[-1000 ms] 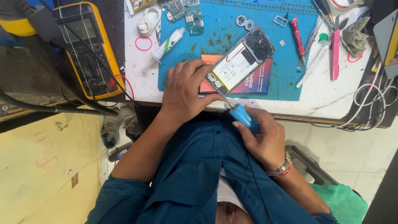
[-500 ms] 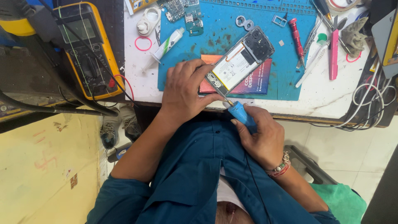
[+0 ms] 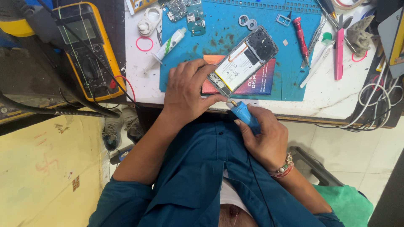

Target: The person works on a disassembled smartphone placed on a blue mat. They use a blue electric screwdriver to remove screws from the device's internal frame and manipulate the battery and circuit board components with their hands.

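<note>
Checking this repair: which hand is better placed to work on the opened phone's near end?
Right hand, probably: it grips the blue screwdriver, its tip at the opened phone's near end. The left hand holds the phone steady.

Blue screwdriver (image 3: 244,114), blue mat (image 3: 294,80), yellow multimeter (image 3: 86,52)
</note>
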